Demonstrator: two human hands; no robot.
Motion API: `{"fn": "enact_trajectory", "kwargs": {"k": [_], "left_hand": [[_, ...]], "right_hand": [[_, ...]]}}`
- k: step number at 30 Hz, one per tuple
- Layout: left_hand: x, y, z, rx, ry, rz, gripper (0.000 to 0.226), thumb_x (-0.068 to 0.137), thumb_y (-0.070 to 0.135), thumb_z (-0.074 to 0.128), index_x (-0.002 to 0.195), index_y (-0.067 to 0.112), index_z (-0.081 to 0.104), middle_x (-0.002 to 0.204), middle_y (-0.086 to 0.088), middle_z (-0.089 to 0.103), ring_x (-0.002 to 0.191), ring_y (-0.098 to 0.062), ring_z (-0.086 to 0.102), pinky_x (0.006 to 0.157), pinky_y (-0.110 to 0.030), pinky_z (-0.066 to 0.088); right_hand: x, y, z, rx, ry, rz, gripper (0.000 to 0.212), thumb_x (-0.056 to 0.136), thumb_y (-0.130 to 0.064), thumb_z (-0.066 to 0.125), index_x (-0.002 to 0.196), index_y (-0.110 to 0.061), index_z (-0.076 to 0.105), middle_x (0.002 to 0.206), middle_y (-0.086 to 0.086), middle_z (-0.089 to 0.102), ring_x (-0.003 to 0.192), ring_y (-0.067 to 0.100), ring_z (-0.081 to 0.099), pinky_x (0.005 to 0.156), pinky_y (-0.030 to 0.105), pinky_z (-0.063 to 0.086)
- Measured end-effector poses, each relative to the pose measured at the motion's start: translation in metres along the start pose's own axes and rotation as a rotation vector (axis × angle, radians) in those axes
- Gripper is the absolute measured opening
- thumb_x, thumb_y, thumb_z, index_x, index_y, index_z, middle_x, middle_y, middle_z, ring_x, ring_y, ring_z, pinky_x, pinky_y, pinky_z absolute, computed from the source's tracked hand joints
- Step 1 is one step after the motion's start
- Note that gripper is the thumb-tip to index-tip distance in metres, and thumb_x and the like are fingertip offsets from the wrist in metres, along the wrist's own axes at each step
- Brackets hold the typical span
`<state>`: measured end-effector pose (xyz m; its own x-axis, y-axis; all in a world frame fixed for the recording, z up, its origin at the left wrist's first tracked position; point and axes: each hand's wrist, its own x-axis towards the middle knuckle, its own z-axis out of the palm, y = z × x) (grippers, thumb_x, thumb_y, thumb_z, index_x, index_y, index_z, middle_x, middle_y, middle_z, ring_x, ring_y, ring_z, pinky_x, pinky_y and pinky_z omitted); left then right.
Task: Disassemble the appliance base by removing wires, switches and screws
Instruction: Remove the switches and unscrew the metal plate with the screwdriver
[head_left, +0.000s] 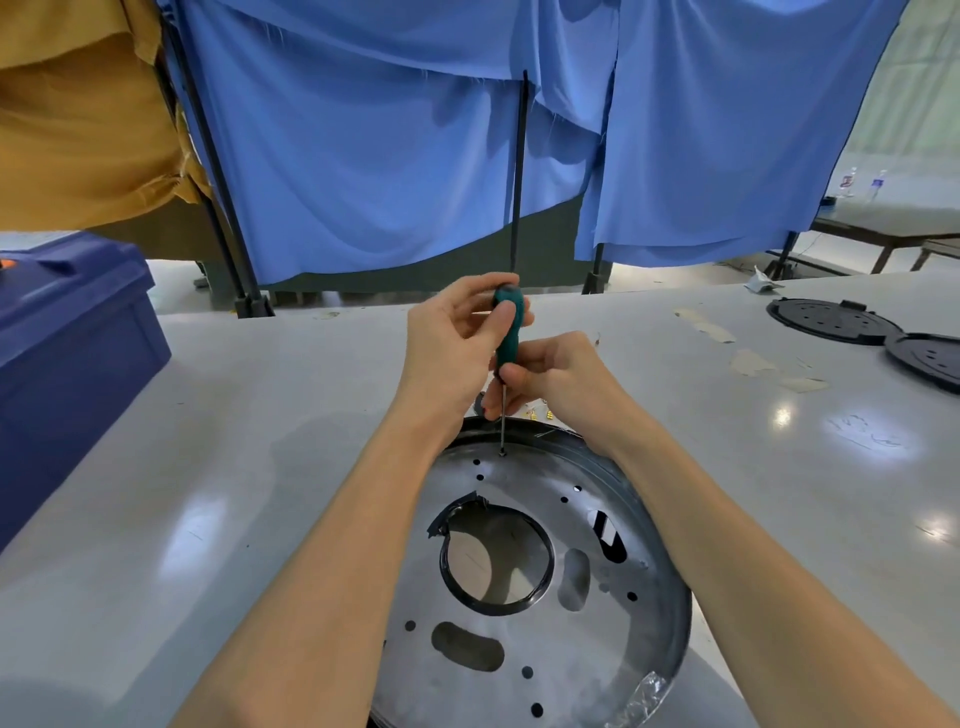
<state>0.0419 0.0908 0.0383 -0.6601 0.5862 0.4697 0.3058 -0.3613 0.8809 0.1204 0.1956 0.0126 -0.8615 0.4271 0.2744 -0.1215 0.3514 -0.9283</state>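
A round metal appliance base lies flat on the grey table, with a black-rimmed centre hole and several small holes. A green-handled screwdriver stands upright over it, its thin shaft tip on a small screw near the base's far rim. My left hand grips the top of the handle. My right hand pinches the lower handle and upper shaft. A few small brass parts lie on the table just beyond the rim.
A dark blue plastic crate stands at the left. Two black round covers lie at the far right, with tape scraps near them. Blue cloth screens on black poles hang behind the table.
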Motion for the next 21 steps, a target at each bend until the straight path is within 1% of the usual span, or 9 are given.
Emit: {"fn": "enact_trajectory", "kwargs": {"k": [1, 3, 5, 8, 11, 14, 17, 19, 21], "left_hand": [[-0.0012, -0.0005, -0.0001, 0.049, 0.038, 0.026, 0.026, 0.091, 0.002, 0.059, 0.107, 0.021, 0.066, 0.099, -0.004, 0.068, 0.087, -0.004, 0.067, 0.068, -0.014, 0.052], [-0.0021, -0.0026, -0.0011, 0.169, 0.098, 0.061, 0.031, 0.087, 0.009, 0.066, 0.106, 0.034, 0.066, 0.101, -0.004, 0.062, 0.083, 0.000, 0.060, 0.066, -0.008, 0.049], [-0.0011, -0.0035, -0.0011, 0.225, 0.094, 0.079, 0.032, 0.086, 0.012, 0.068, 0.106, 0.037, 0.066, 0.105, -0.008, 0.059, 0.082, 0.002, 0.056, 0.072, -0.012, 0.050], [-0.0009, -0.0017, 0.0035, 0.236, 0.017, 0.049, 0.018, 0.093, 0.022, 0.059, 0.105, 0.034, 0.066, 0.109, -0.001, 0.060, 0.091, 0.001, 0.055, 0.084, -0.023, 0.050], [0.0003, 0.0017, 0.0016, 0.034, -0.090, -0.031, 0.029, 0.103, 0.024, 0.038, 0.108, 0.024, 0.067, 0.106, 0.005, 0.068, 0.098, 0.000, 0.062, 0.075, -0.022, 0.053], [-0.0002, 0.0019, -0.0025, -0.017, -0.054, 0.000, 0.025, 0.099, 0.016, 0.049, 0.115, 0.027, 0.065, 0.097, -0.004, 0.071, 0.093, -0.012, 0.068, 0.077, -0.023, 0.056], [-0.0010, -0.0010, -0.0010, 0.145, 0.046, 0.071, 0.020, 0.086, 0.022, 0.069, 0.105, 0.030, 0.069, 0.097, -0.001, 0.066, 0.087, -0.005, 0.063, 0.075, -0.017, 0.053], [-0.0016, -0.0014, 0.0016, 0.165, 0.029, 0.049, 0.010, 0.088, 0.028, 0.066, 0.098, 0.027, 0.067, 0.094, 0.003, 0.065, 0.084, 0.001, 0.062, 0.070, -0.016, 0.053], [-0.0023, 0.0007, 0.0036, 0.093, -0.041, -0.021, 0.015, 0.097, 0.029, 0.051, 0.100, 0.023, 0.065, 0.098, 0.000, 0.067, 0.085, 0.004, 0.064, 0.070, -0.020, 0.055]], "right_hand": [[-0.0008, 0.0000, 0.0012, 0.015, 0.014, -0.010, 0.008, 0.092, -0.003, 0.061, 0.097, 0.000, 0.066, 0.075, 0.014, 0.073, 0.065, 0.028, 0.071, 0.065, 0.029, 0.058], [-0.0013, 0.0001, 0.0027, 0.034, 0.068, -0.033, 0.025, 0.082, -0.010, 0.076, 0.101, 0.001, 0.063, 0.082, 0.019, 0.073, 0.065, 0.029, 0.072, 0.068, 0.036, 0.061], [-0.0010, 0.0001, 0.0032, 0.024, 0.085, -0.050, 0.033, 0.075, -0.010, 0.081, 0.098, 0.006, 0.062, 0.080, 0.022, 0.072, 0.064, 0.030, 0.072, 0.070, 0.039, 0.061], [-0.0013, 0.0021, 0.0024, 0.010, 0.052, -0.034, 0.018, 0.082, 0.000, 0.072, 0.095, 0.009, 0.065, 0.072, 0.018, 0.072, 0.064, 0.031, 0.071, 0.071, 0.037, 0.060], [-0.0018, 0.0029, -0.0017, 0.042, 0.013, 0.017, 0.014, 0.086, 0.012, 0.056, 0.093, 0.009, 0.067, 0.074, 0.017, 0.073, 0.069, 0.034, 0.071, 0.075, 0.039, 0.060], [-0.0041, 0.0002, 0.0001, 0.087, -0.007, 0.019, 0.014, 0.089, 0.003, 0.061, 0.102, 0.005, 0.066, 0.088, 0.017, 0.074, 0.075, 0.033, 0.073, 0.078, 0.039, 0.060], [-0.0033, -0.0034, 0.0052, 0.105, 0.037, -0.005, 0.034, 0.081, -0.009, 0.076, 0.108, 0.005, 0.062, 0.094, 0.021, 0.072, 0.072, 0.036, 0.073, 0.078, 0.047, 0.060], [-0.0022, -0.0043, 0.0054, 0.109, 0.045, 0.005, 0.027, 0.085, -0.006, 0.072, 0.107, 0.006, 0.062, 0.087, 0.019, 0.073, 0.071, 0.037, 0.073, 0.078, 0.050, 0.059], [-0.0026, -0.0040, 0.0034, 0.108, 0.038, 0.036, 0.016, 0.090, -0.001, 0.063, 0.103, 0.005, 0.066, 0.084, 0.013, 0.075, 0.072, 0.038, 0.073, 0.080, 0.049, 0.059]]}}
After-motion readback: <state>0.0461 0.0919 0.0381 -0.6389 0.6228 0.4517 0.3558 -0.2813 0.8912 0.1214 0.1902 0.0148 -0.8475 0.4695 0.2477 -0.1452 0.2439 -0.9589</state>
